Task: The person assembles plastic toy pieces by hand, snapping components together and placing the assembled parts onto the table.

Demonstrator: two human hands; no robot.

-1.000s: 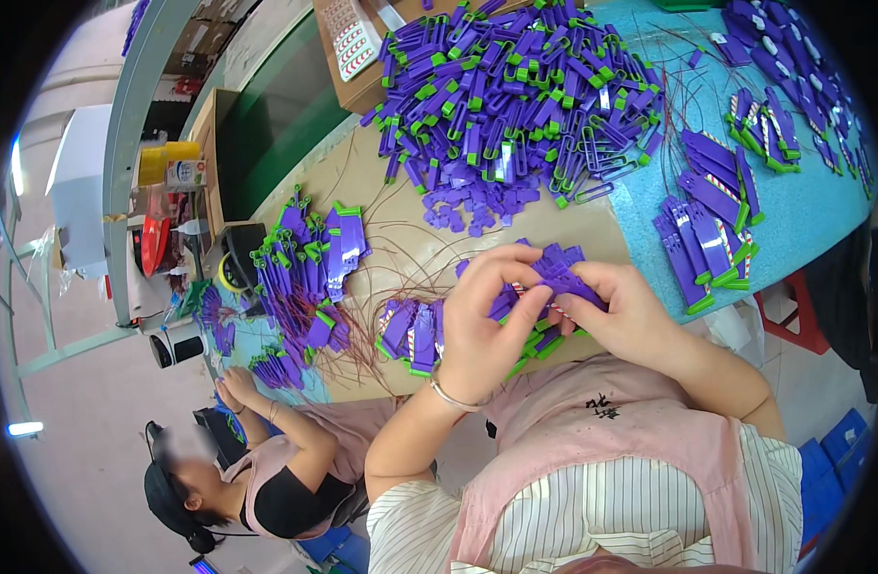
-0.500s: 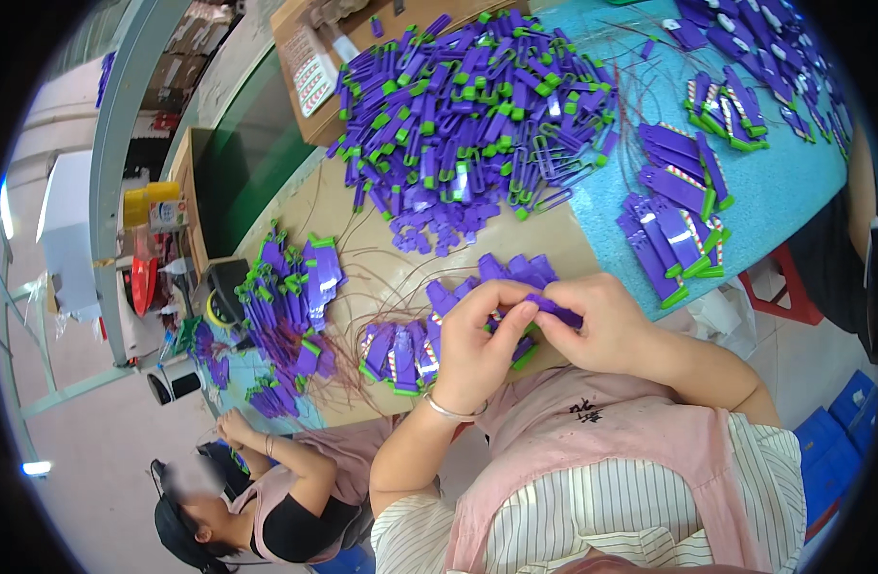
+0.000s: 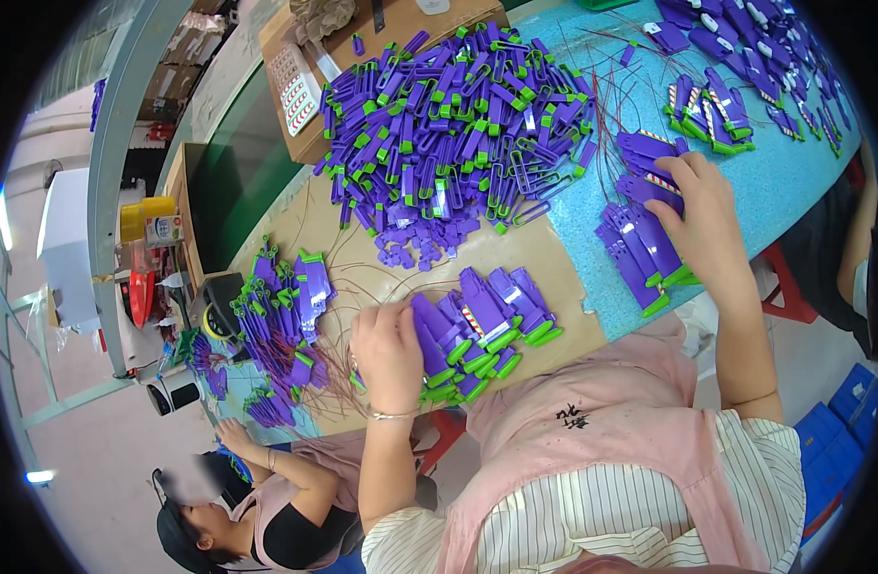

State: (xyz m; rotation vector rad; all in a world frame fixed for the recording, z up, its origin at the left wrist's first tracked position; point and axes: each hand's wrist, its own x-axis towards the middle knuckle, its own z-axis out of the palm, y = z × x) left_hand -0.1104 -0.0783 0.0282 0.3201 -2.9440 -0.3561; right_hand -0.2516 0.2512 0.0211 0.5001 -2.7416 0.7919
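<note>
My left hand [image 3: 386, 349] is curled at the left end of a row of flat purple plastic pieces with green ends [image 3: 491, 306] on the brown board. Its fingers are bent down beside the leftmost pieces, and what they hold, if anything, is hidden. Over on the blue mat, my right hand [image 3: 702, 215] reaches to a stack of similar purple pieces [image 3: 640, 239]. Its thumb and fingers are spread over the upper pieces of that stack. Some pieces carry a red-and-white striped strip.
A large heap of purple-and-green clips [image 3: 458, 124] fills the far middle, with small purple bits [image 3: 424, 239] before it. Purple pieces with thin wires [image 3: 290, 297] lie at left. More purple parts [image 3: 745, 48] cover the far right. A co-worker [image 3: 266, 488] sits at lower left.
My hands were together over the row, holding a purple piece. They have parted: the left went left and down, the right moved right and away to the stack.
</note>
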